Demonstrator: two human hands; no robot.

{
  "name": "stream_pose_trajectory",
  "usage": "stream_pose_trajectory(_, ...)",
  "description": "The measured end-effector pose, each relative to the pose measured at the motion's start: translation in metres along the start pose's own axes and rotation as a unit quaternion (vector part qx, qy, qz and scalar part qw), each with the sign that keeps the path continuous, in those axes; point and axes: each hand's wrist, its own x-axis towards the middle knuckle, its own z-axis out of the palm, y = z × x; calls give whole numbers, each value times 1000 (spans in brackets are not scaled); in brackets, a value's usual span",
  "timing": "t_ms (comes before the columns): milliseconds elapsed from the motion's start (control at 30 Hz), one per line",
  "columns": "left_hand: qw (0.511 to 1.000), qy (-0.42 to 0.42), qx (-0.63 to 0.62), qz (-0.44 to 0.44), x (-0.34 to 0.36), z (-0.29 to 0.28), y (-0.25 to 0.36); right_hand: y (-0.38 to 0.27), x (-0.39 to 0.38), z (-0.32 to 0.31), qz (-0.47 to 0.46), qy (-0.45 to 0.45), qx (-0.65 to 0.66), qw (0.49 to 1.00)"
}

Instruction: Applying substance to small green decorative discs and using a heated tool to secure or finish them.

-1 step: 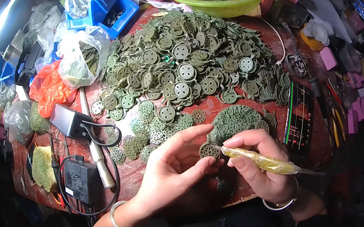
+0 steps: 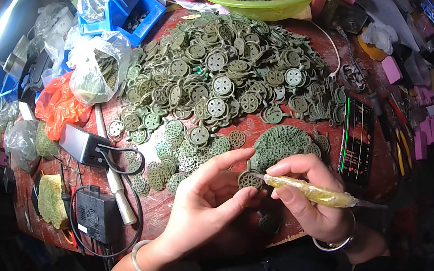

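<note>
My left hand (image 2: 207, 194) is closed around a small round green openwork wax pendant (image 2: 250, 180) with a loop stem, pinched near the fingertips. In my right hand (image 2: 312, 203) is a pen-like tool (image 2: 316, 193) with a yellow wrapped handle, gripped between thumb and fingers. Its thin tip meets the upper edge of the pendant. Just beyond my hands lies a bumpy green round mass (image 2: 278, 146). Left of it, several flat openwork discs (image 2: 186, 162) are scattered on the red table (image 2: 155, 214). One more disc (image 2: 267, 222) sits in shadow below my hands.
A large heap of similar pendants (image 2: 228, 68) covers the table's far part. Behind it stands a yellow-green basin (image 2: 261, 11). At right lie a phone (image 2: 357, 142) and pliers (image 2: 403, 149). Blue bins (image 2: 127, 0), plastic bags, a black adapter (image 2: 95, 213) and looping cables crowd the left.
</note>
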Motion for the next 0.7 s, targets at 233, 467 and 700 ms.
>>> stream_pose_trajectory(233, 997, -9, 75, 29, 0, -3, -6, 3, -2, 13, 18, 68, 58, 996)
stream_pose_trajectory(467, 999, -18, 31, 1, -1, -4, 1, 3, -7, 11, 35, 73, 41, 996)
stream_pose_trajectory(700, 999, -24, 39, -9, 1, -3, 3, 2, -4, 6, -8, 40, -10, 999)
